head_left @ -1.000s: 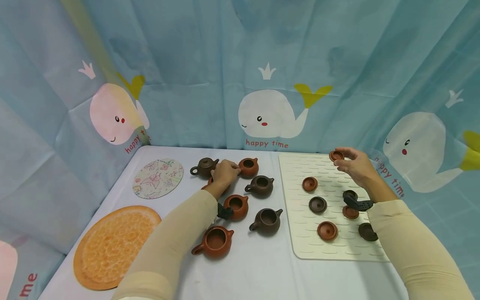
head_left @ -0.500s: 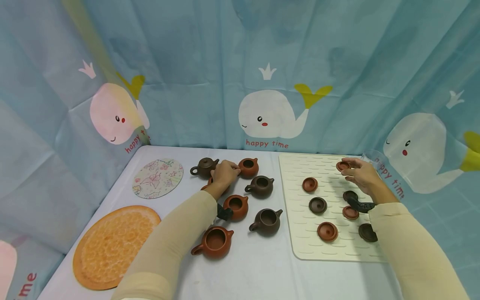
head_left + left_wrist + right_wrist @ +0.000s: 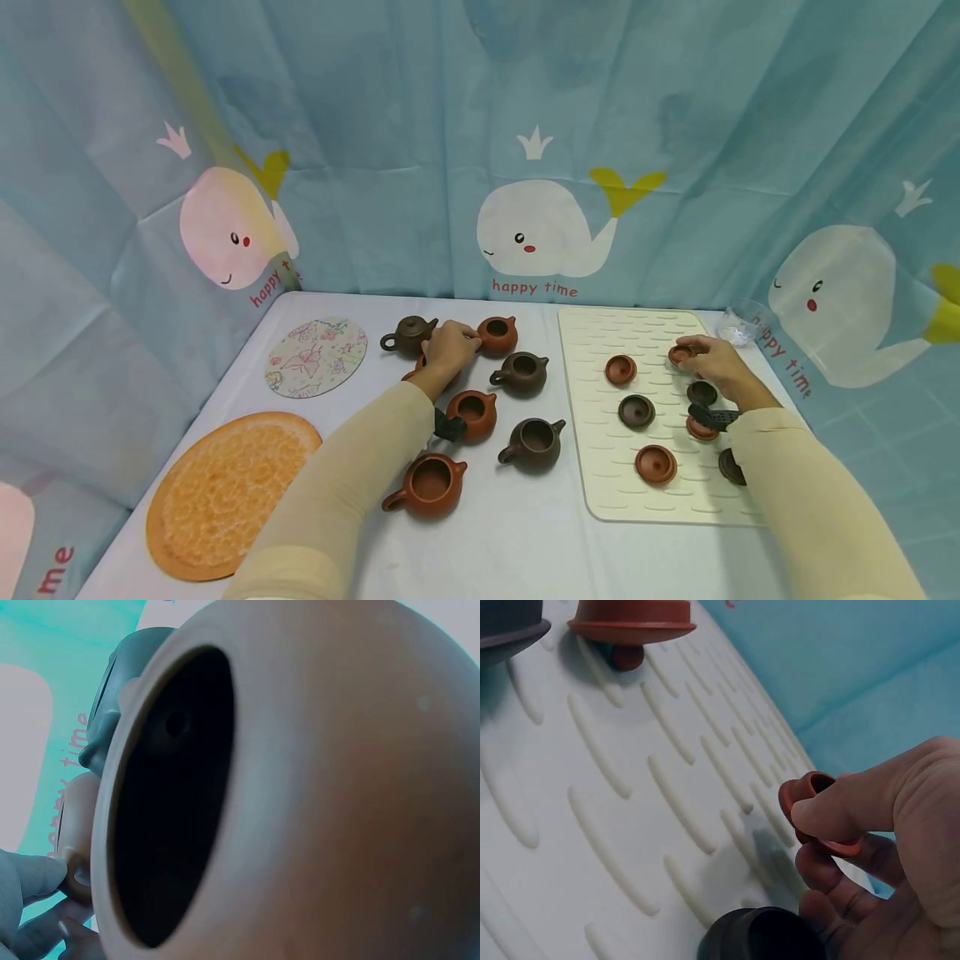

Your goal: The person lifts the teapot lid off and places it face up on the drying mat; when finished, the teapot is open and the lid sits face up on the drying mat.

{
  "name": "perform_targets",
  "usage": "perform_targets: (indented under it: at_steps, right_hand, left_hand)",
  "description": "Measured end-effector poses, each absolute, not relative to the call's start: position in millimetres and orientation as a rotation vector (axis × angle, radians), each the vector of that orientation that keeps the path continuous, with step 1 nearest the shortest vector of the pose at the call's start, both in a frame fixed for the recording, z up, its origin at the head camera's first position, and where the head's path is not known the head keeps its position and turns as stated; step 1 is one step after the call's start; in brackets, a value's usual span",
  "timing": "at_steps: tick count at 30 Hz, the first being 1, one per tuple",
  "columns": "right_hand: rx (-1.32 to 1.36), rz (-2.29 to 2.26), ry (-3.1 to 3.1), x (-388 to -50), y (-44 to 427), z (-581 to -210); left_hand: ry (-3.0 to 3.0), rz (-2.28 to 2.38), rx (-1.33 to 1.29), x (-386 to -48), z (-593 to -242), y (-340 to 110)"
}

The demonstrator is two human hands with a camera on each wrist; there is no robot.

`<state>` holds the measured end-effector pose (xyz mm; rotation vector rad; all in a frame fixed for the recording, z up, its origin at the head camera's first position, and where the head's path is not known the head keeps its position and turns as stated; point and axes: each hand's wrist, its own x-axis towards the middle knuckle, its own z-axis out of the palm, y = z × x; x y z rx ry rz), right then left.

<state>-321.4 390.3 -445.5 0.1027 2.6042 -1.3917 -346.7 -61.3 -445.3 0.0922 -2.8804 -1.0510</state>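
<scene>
At the back of the table my left hand [image 3: 452, 346] pinches the handle of a reddish-brown teapot [image 3: 498, 335] without a lid; thumb and handle show in the left wrist view. A dark lidded teapot [image 3: 410, 335] stands left of this hand. Another red teapot [image 3: 330, 780] fills most of the left wrist view. Over the cream ridged mat [image 3: 588, 492], my right hand [image 3: 716, 362] holds a small reddish-brown lid [image 3: 802, 806] between thumb and fingers, hollow side showing. A dark lid [image 3: 702, 393] lies just in front of this hand.
More lidless teapots, red [image 3: 432, 485] and dark [image 3: 536, 443], stand nearer on the white cloth. Several upturned lids [image 3: 656, 464] lie on the mat. A clear plastic cup [image 3: 741, 325] stands at the back right. Left lie a floral disc [image 3: 317, 357] and a round orange-brown mat [image 3: 232, 492].
My right hand has come nearer and lower over the mat with the lid, first shifting right, then slightly back left. The clear cup is now in view behind it. My left hand stays put.
</scene>
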Motion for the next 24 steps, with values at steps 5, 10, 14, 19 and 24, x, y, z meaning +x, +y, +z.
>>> perform_targets:
  at_steps: [5,10,14,19,24]
  right_hand:
    - [0.098,-1.285,2.661,-323,391,-454]
    - [0.072,-1.227,2.69,-324,389,-456]
    - [0.085,-1.219,2.698,-324,388,-455]
    - [0.087,-1.212,2.692,-325,389,-456]
    - [0.099,-1.215,2.664,-324,389,-457]
  left_hand:
    - [-2.886,-1.043,0.101,-346,-444,-61]
    - [-2.892,-1.037,0.118,-346,-443,-60]
    - [-2.888,-1.047,0.117,-347,-442,-60]
    - [-2.889,-1.045,0.118,-347,-443,-60]
    - [-2.894,-1.043,0.111,-346,-444,-60]
